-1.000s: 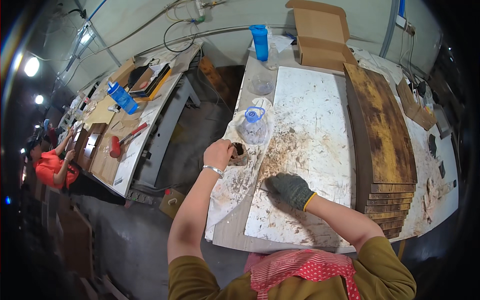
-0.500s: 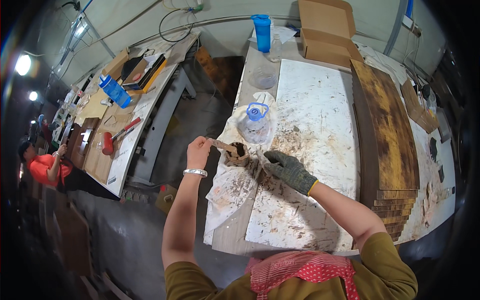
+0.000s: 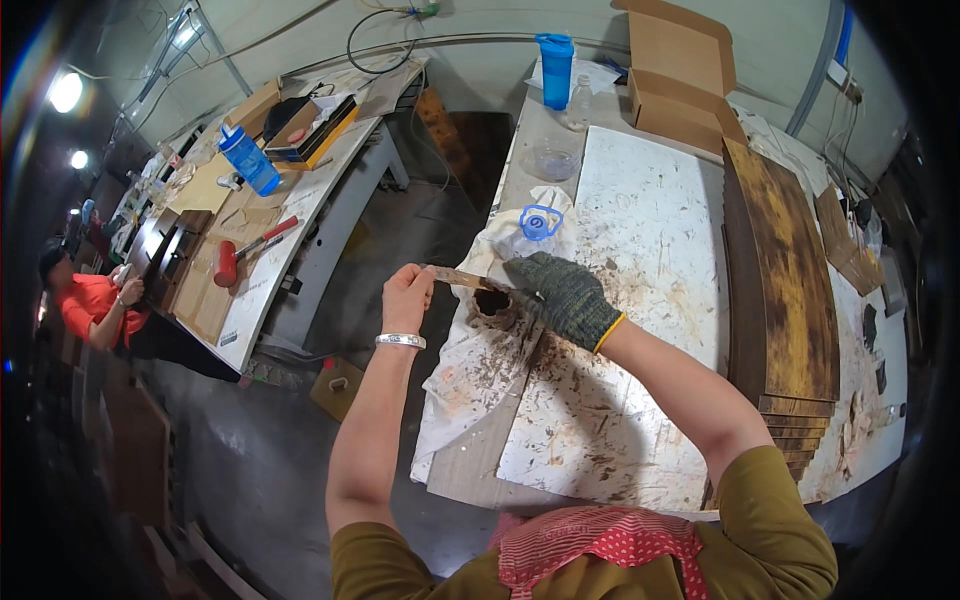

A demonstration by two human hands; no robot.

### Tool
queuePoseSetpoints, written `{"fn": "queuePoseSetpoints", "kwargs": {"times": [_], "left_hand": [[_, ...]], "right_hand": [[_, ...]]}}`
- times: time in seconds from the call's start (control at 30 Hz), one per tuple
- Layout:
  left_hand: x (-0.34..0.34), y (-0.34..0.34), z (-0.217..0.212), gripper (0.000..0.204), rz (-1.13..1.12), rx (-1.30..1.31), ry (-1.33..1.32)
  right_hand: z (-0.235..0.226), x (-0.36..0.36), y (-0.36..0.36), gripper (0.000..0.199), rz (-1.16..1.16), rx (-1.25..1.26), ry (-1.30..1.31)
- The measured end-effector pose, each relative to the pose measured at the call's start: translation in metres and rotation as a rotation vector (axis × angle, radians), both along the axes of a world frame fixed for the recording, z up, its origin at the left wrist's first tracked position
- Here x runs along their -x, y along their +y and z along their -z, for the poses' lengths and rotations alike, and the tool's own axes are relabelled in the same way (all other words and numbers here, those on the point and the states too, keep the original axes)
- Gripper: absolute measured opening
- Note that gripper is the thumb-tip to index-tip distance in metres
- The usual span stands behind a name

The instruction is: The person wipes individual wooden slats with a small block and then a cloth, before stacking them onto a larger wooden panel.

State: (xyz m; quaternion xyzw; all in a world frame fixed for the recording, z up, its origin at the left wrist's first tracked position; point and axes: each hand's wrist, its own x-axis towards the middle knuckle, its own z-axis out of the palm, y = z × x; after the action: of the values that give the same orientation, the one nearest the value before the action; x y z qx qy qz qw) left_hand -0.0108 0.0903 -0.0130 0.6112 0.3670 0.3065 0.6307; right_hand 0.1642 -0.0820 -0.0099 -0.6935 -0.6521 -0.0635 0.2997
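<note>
My bare left hand [image 3: 408, 300], with a bracelet at the wrist, pinches one end of a flat, light-brown stick [image 3: 455, 277]. The stick lies level across the top of a small, brown-crusted pot [image 3: 494, 312], whose inside looks dark. My right hand [image 3: 568, 300], in a dark grey knit glove with a yellow cuff, is closed at the stick's far end, just right of the pot's rim. What its fingers hold is hidden. Beneath the pot is a stained white cloth [image 3: 455, 380]. Beyond my right hand stands a clear jug with a blue handle [image 3: 540, 223].
A stack of dark-stained boards [image 3: 785, 270] lies to the right on the white, stained tabletop [image 3: 650, 230]. Farther back are a blue bottle [image 3: 556, 72] and an open cardboard box [image 3: 680, 100]. On the left table lies a red mallet [image 3: 226, 264]; a person in red [image 3: 90, 305] works there.
My gloved right hand has moved up and over to the stick's far end at the pot. The stick has gone from slanting into the pot to lying nearly level across it.
</note>
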Motion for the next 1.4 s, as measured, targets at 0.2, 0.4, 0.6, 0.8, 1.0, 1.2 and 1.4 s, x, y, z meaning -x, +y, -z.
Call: {"fn": "queuePoseSetpoints", "kwargs": {"times": [0.2, 0.4, 0.6, 0.8, 1.0, 1.2, 1.4], "left_hand": [[0.007, -0.008, 0.007, 0.029, -0.02, 0.047, -0.056], [0.007, -0.036, 0.031, 0.019, -0.129, 0.492, -0.349], [0.003, -0.074, 0.05, 0.021, -0.254, 0.543, -0.453], [0.0, -0.113, 0.049, 0.024, -0.273, 0.596, -0.473], [-0.006, -0.111, 0.038, 0.025, -0.348, 0.495, -0.563], [-0.007, -0.106, 0.043, 0.027, -0.344, 0.241, -0.401], [-0.004, -0.116, 0.039, 0.028, -0.286, 0.125, -0.331]], "right_hand": [[-0.006, 0.007, -0.012, 0.04, 0.091, 0.397, 0.8], [0.012, 0.028, -0.032, 0.031, -0.033, 0.158, 2.2], [0.01, 0.045, -0.04, 0.033, -0.347, 0.054, 2.476], [0.032, 0.049, -0.044, 0.043, -0.353, 0.022, 2.39], [0.042, 0.05, -0.051, 0.04, -0.37, 0.027, 2.404], [0.029, 0.055, -0.052, 0.036, -0.371, 0.073, 2.519], [0.039, 0.051, -0.051, 0.037, -0.387, 0.07, 2.485]]}}
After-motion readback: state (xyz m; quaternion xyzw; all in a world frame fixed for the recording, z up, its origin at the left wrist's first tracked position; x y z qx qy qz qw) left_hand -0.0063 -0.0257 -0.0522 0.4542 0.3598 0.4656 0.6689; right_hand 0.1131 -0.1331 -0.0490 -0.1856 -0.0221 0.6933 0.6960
